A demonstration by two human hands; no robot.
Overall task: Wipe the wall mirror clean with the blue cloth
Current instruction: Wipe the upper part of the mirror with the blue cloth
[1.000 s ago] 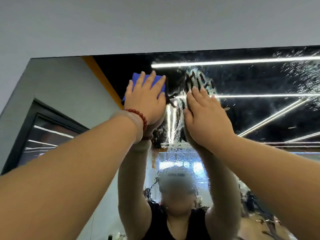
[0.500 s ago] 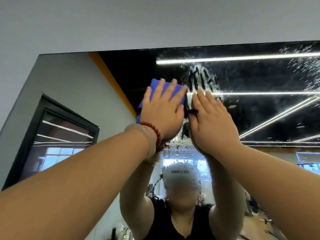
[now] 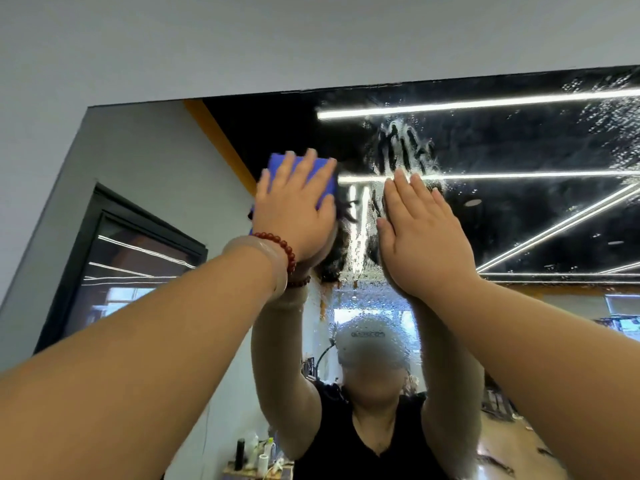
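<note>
The wall mirror (image 3: 519, 216) fills most of the head view, its upper part wet with droplets and smears, including a hand-shaped smear above my right hand. My left hand (image 3: 294, 209), with a red bead bracelet at the wrist, presses the blue cloth (image 3: 323, 188) flat against the glass with straight fingers. Only the cloth's top and right edge show past the fingers. My right hand (image 3: 422, 233) lies flat on the glass just right of it, fingers straight, holding nothing.
The mirror's top edge (image 3: 381, 85) meets a grey wall (image 3: 242, 39) above. The mirror reflects a person in a black top, ceiling light strips (image 3: 485, 105), a dark-framed window (image 3: 138, 258) and bottles on a low surface (image 3: 252, 455).
Both hands slid down the glass together and shifted slightly right, the cloth moving with the left hand. The hand-shaped smear now shows uncovered above the right hand.
</note>
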